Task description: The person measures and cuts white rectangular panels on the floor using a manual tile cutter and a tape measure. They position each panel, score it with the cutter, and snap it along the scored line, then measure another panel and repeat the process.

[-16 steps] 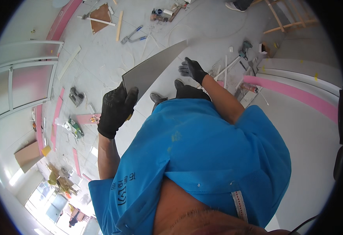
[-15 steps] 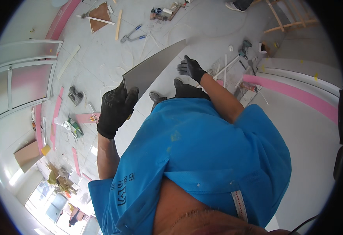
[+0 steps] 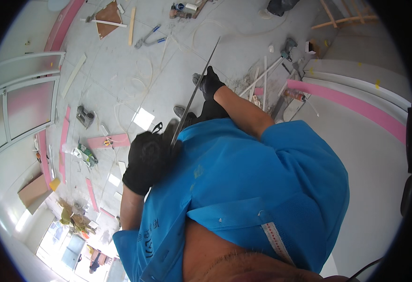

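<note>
A thin grey panel (image 3: 193,96) stands nearly edge-on in front of my blue shirt, slanting from my body toward the far floor. My left hand (image 3: 150,157), in a black glove, is closed around its near end. A small black looped piece (image 3: 157,127) sticks up beside the left fingers; what it belongs to is hidden. Farther along, my right hand (image 3: 209,84), also in a black glove, grips the panel's edge with the thumb on one side and fingers on the other.
Bolt cutters (image 3: 148,37), a brown board (image 3: 109,19) and a cordless drill (image 3: 288,48) lie on the tiled floor. White strips and a sealant tube (image 3: 294,95) are at the right. A dark power tool (image 3: 84,116) and pink strips (image 3: 108,141) lie left. A person's foot shows at the far right.
The panel has turned from showing its broad face to nearly edge-on. My left hand has come nearer my body, and my right hand has moved left and closed on the panel.
</note>
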### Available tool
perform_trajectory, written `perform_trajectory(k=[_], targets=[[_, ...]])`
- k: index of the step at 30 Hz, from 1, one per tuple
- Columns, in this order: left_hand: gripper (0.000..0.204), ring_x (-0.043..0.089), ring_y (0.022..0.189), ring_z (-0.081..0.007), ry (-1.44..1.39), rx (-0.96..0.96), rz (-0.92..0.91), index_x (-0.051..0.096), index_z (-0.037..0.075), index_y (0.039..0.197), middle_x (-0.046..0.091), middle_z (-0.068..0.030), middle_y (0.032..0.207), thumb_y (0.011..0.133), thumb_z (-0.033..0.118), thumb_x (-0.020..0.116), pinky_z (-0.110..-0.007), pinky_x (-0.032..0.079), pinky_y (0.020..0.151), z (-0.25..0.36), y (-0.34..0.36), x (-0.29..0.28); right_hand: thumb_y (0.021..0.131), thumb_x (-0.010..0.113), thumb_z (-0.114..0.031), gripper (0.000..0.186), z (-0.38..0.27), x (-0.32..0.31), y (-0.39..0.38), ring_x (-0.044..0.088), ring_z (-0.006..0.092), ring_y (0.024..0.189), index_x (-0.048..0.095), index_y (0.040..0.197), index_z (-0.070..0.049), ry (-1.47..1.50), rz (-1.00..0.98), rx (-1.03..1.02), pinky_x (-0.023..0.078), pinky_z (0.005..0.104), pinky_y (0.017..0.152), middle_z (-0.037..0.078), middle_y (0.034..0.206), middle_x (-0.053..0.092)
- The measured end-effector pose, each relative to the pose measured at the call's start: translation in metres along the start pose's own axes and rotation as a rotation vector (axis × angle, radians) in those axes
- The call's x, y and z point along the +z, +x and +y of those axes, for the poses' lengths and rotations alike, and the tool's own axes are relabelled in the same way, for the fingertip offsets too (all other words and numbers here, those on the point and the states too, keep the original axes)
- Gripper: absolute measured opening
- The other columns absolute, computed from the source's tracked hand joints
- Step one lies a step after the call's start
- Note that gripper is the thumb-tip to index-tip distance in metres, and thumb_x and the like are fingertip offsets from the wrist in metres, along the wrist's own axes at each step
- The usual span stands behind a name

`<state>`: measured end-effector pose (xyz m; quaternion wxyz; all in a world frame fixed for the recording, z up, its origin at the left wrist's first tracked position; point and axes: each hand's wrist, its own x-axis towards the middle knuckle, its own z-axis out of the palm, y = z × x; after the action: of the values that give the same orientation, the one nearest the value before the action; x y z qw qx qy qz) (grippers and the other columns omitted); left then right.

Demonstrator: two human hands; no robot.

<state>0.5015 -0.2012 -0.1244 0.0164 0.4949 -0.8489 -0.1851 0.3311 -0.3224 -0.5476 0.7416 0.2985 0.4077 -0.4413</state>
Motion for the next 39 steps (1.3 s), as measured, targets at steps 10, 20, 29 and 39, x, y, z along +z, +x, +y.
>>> perform_trajectory(k=[10, 20, 29, 39], targets=[[0.035, 0.063, 0.080, -0.0240, -0.640, -0.605, 0.738, 0.061, -0.005, 0.108, 0.064, -0.0131, 0.091, 0.082, 0.019, 0.059, -0.037, 0.050, 0.074, -0.029, -0.203, -0.094, 0.091, 0.043, -0.063, 0.062, -0.128, -0.021, 0.053, 0.050, 0.0286, 0.114, 0.054, 0.123, -0.011, -0.283, -0.571, -0.090, 0.038, 0.0455, 0.101, 0.009, 0.123, 0.057], [0.035, 0.060, 0.092, -0.0220, -0.635, -0.932, 1.739, 0.053, 0.001, 0.117, 0.062, -0.0094, 0.101, 0.093, 0.026, 0.053, -0.037, 0.049, 0.089, -0.056, -0.429, 0.086, 0.097, 0.050, -0.043, 0.046, -0.066, 0.034, 0.016, 0.055, 0.0226, 0.118, 0.054, 0.128, -0.010, -0.620, -0.408, -0.032, 0.045, 0.0374, 0.099, 0.007, 0.127, 0.059], [0.055, 0.058, 0.075, -0.0169, -1.282, -0.406, 1.965, 0.055, 0.007, 0.107, 0.058, -0.0049, 0.082, 0.094, 0.059, 0.042, -0.034, 0.052, 0.070, -0.053, -0.370, 0.175, 0.093, 0.061, -0.039, 0.038, 0.112, 0.075, 0.010, 0.061, 0.0199, 0.110, 0.059, 0.118, -0.011, -0.882, -0.369, 0.017, 0.051, 0.0344, 0.093, 0.005, 0.121, 0.064], [0.036, 0.063, 0.053, -0.0199, -1.375, -1.328, 1.809, 0.060, 0.003, 0.090, 0.062, -0.0094, 0.065, 0.094, 0.038, 0.059, -0.032, 0.052, 0.049, -0.119, -0.454, 0.210, 0.099, 0.049, -0.038, 0.050, 0.338, 0.083, -0.009, 0.047, 0.0239, 0.128, 0.048, 0.134, -0.002, -1.018, -0.785, 0.452, 0.033, 0.0390, 0.111, 0.011, 0.139, 0.051]])
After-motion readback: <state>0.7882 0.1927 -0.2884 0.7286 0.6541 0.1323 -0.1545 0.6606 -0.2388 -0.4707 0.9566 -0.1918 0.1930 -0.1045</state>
